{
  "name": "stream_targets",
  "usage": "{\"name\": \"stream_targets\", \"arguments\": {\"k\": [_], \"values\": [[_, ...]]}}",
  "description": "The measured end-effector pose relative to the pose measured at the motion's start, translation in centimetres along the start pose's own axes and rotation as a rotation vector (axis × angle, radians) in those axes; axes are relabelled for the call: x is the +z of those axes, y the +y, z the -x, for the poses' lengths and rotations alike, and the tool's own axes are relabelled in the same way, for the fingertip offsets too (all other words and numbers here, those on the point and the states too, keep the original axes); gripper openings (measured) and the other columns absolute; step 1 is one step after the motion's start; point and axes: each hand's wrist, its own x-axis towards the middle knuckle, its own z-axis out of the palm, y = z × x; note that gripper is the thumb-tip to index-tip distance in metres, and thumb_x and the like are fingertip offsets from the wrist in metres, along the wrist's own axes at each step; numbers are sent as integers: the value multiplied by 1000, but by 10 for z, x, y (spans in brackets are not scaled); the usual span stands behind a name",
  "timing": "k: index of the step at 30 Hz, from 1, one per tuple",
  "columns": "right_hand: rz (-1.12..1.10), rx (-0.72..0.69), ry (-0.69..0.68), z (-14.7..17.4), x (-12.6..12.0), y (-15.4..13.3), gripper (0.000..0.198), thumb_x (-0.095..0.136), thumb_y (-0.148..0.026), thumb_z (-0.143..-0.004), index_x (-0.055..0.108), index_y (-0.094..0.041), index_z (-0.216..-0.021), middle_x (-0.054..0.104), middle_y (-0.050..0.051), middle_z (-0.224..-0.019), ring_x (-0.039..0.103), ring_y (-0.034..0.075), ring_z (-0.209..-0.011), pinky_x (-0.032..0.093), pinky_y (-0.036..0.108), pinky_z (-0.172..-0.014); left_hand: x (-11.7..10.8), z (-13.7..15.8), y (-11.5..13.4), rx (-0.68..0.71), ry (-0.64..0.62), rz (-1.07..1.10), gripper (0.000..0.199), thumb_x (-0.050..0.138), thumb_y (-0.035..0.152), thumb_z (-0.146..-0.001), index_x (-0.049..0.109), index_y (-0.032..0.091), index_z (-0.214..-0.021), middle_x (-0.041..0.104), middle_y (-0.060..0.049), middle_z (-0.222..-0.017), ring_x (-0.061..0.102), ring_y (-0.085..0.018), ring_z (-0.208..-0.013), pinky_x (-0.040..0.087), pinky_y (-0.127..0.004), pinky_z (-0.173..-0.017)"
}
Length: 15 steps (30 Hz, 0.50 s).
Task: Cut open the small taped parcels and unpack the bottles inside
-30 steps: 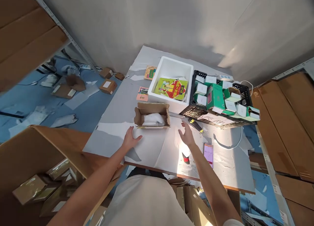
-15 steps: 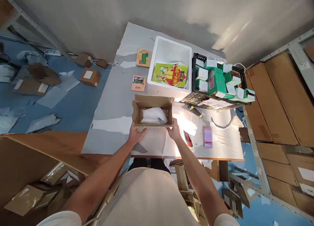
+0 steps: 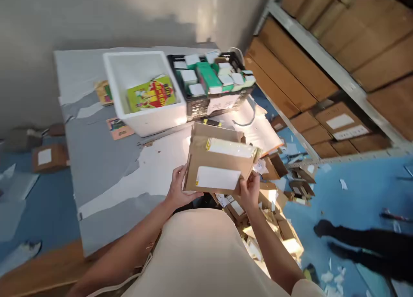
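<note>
Between my two hands is a brown cardboard box [image 3: 200, 159], tilted so that a side with two white labels faces me. Its raised flap [image 3: 214, 131] stands at the far side, and the inside is hidden. My left hand [image 3: 180, 189] grips the lower left edge, thumb along the bottom. At the lower right corner my right hand [image 3: 251, 189] holds on, with the thumb on the labelled face. The box is over the front right part of the paper-covered table [image 3: 106, 172].
Behind the box stand a white foam bin [image 3: 145, 122] with colourful booklets and a black crate [image 3: 196, 109] of green and white boxes. Shelves of cartons [image 3: 287, 81] rise at right. Opened cartons [image 3: 274, 228] lie below. A person's dark-clothed legs [image 3: 361, 245] show at lower right.
My view has swung to the right. The box has been lifted and tipped, so its labelled side shows instead of the white contents. Both hands still hold it.
</note>
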Motion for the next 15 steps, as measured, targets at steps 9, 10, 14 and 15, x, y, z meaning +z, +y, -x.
{"name": "stream_targets", "arguments": {"k": [9, 10, 14, 15], "values": [[573, -127, 230, 61, -150, 30, 101, 69, -51, -72, 11, -17, -148, 35, 21, -143, 36, 35, -132, 38, 55, -103, 146, -30, 97, -67, -373, 257, 31, 62, 41, -80, 60, 23, -105, 52, -7, -106, 54, -21, -102, 51, -35, -83], [635, -111, 266, 65, -158, 34, 95, 67, -49, -75, 14, -17, -147, 37, 20, -142, 37, 34, -132, 39, 55, -102, 160, -30, 105, -68, -423, 258, 34, 65, 41, -77, 60, 23, -105, 51, -7, -108, 53, -22, -105, 50, -36, -87], [824, 37, 374, 72, -183, 45, 74, 57, -46, -83, 27, -17, -144, 51, 18, -128, 50, 31, -116, 49, 45, -89, 208, -23, 125, -89, -589, 293, 64, 78, 39, -63, 52, 23, -119, 47, -8, -119, 48, -26, -117, 45, -40, -97], [876, 86, 362, 74, -189, 47, 71, 54, -47, -85, 28, -16, -143, 54, 18, -126, 53, 30, -111, 51, 42, -84, 218, -21, 126, -124, -608, 316, 65, 77, 38, -64, 51, 23, -122, 48, -8, -119, 49, -26, -117, 44, -41, -98]]}}
